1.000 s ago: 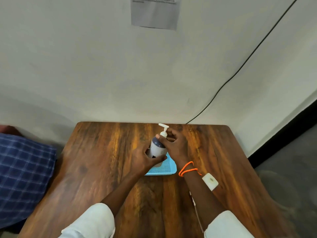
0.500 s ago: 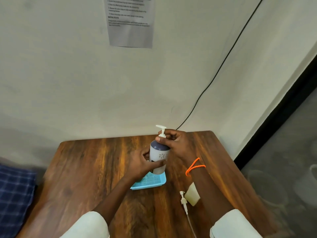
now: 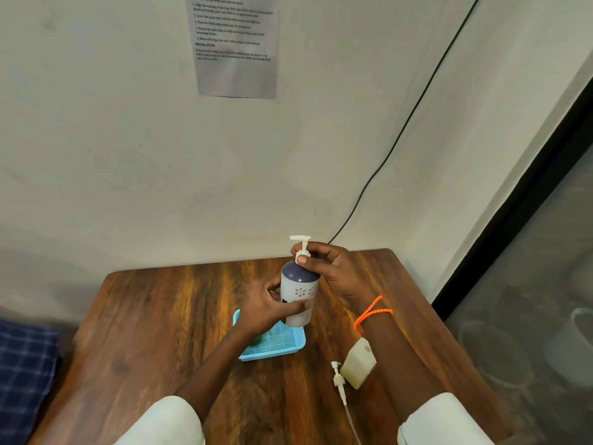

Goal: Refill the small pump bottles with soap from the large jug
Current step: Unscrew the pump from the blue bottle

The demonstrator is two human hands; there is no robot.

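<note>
Bench (image 3: 160, 316) against wall. Blue tray (image 3: 282, 348) mid-bench. Bottle (image 3: 298, 300) upright above tray: left hand (image 3: 266, 308) wraps body, right hand (image 3: 333, 268) pinches pump collar (image 3: 302, 252). Loose pump (image 3: 337, 377) near right edge.

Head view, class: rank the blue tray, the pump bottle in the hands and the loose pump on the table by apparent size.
1. Pump bottle.
2. Blue tray, partly hidden, so its rank against the bottle is unsure.
3. Loose pump.
</note>
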